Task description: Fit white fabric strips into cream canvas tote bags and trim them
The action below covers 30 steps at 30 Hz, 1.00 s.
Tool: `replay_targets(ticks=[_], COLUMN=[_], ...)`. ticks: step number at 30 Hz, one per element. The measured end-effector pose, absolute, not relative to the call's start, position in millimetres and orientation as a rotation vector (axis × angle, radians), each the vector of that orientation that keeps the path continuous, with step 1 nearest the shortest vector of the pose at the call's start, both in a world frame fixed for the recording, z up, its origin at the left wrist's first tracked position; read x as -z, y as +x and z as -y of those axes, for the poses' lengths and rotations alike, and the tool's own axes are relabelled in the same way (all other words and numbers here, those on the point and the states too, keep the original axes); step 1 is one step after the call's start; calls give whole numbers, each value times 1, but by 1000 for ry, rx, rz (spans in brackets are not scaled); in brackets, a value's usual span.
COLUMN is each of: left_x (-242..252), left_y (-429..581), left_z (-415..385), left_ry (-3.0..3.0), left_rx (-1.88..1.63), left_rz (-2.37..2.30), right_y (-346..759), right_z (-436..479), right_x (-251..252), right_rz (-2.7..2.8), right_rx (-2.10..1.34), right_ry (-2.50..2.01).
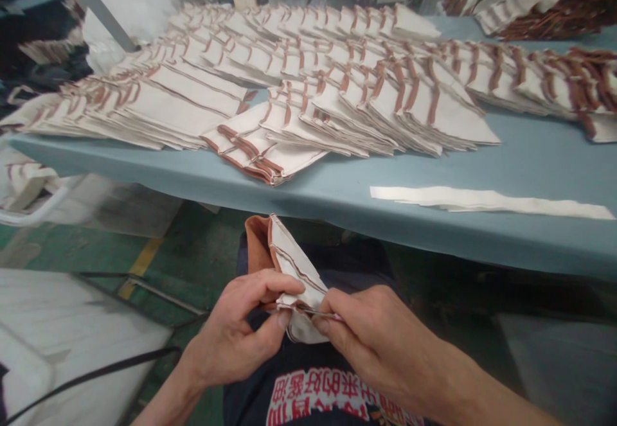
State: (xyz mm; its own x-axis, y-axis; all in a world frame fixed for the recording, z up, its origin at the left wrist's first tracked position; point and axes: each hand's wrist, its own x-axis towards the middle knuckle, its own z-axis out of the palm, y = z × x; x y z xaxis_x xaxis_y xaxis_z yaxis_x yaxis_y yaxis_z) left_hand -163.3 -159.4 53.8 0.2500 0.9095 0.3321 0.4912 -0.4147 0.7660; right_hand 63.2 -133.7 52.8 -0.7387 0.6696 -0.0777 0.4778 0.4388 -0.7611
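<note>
A person's left hand [241, 317] pinches the gathered edge of a cream-and-brown sewn fabric piece [295, 256] above a dark apron [255, 374] with 1 block of red lettering. The right hand [378, 323] grips a slim metal tool [322, 314], its tip at the folds. The step in hand looks like working that edge with the tool; the next move seems to call for a firm left pinch and fine tip control. Beyond, similar pieces [385, 101] overlap in rows on a blue table [347, 185].
</note>
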Motion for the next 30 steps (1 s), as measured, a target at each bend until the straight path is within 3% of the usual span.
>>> replay_targets(ticks=[30], left_x=[-41], left_y=[-171], left_z=[169], left_ry=[2237], left_rx=[-904], left_rz=[-1346], right_y=[57], right_z=[134], right_x=[-54], right_rz=[2533], right_rx=[-1107], right_ry=[-1027])
